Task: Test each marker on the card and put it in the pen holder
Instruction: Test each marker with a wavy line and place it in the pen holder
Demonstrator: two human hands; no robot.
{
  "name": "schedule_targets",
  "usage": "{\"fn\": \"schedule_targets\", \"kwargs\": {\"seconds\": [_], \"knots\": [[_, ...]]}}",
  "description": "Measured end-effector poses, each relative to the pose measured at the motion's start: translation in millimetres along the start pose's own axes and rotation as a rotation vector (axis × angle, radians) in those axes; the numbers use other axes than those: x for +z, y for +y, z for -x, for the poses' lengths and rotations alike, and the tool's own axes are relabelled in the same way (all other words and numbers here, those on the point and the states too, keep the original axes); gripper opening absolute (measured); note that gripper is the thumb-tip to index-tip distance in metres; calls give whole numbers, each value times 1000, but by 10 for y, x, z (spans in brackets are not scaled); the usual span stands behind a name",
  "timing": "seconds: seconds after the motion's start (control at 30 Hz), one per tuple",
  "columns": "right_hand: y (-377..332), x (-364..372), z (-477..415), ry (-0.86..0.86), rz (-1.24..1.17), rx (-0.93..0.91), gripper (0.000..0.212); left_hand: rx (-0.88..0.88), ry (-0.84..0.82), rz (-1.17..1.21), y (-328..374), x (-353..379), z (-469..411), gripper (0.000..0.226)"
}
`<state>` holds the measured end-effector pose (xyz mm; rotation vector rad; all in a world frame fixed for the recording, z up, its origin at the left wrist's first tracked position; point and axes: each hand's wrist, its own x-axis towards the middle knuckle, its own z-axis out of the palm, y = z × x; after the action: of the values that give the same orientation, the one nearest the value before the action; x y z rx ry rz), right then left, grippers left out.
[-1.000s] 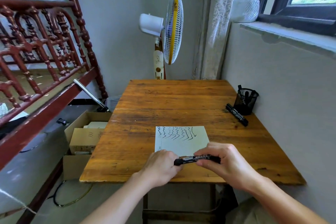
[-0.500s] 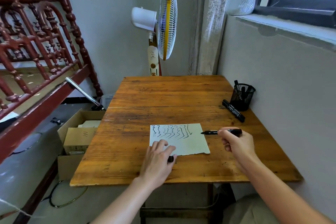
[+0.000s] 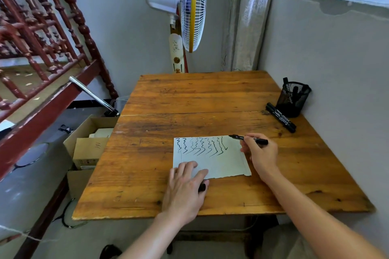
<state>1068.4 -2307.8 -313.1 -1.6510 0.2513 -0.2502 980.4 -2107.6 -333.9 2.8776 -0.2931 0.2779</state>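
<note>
A white card (image 3: pixel 221 162) with several wavy ink lines along its top lies on the wooden table (image 3: pixel 189 99). My right hand (image 3: pixel 262 153) grips an uncapped black marker (image 3: pixel 248 138), its tip at the card's top right corner. My left hand (image 3: pixel 185 187) presses flat on the card's lower left corner, with the black cap (image 3: pixel 202 187) tucked under its fingers. A black mesh pen holder (image 3: pixel 292 99) with markers inside stands at the far right by the wall. Two black markers (image 3: pixel 281 116) lie on the table beside it.
A standing fan (image 3: pixel 189 8) is behind the table's far edge. A red wooden bed frame (image 3: pixel 42 52) runs along the left. Open cardboard boxes (image 3: pixel 88 145) sit on the floor at the table's left side. A grey wall borders the right.
The marker came apart: my left hand kept the cap and settled on the card. My right hand carried the uncapped marker up and leftward to the card's top right corner.
</note>
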Motion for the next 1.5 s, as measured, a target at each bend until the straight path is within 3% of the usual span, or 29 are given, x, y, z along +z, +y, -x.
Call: {"fn": "schedule_targets", "kwargs": {"seconds": [0.8,0.97,1.07,1.3,1.5], "knots": [[124,-136,119,-42,131,-89,11,3,-2,6,17,-37,4,34],[102,-142,42,-53,106,-59,26,7,11,11,14,-31,5,34],[74,-186,107,-42,78,-27,18,15,28,24,9,-12,1,33],[-259,-422,645,-124,-144,40,4,2,205,156,-25,-24,-1,22],[-466,-512,1069,-269,-255,-10,12,-48,252,431,93,-220,34,41]]}}
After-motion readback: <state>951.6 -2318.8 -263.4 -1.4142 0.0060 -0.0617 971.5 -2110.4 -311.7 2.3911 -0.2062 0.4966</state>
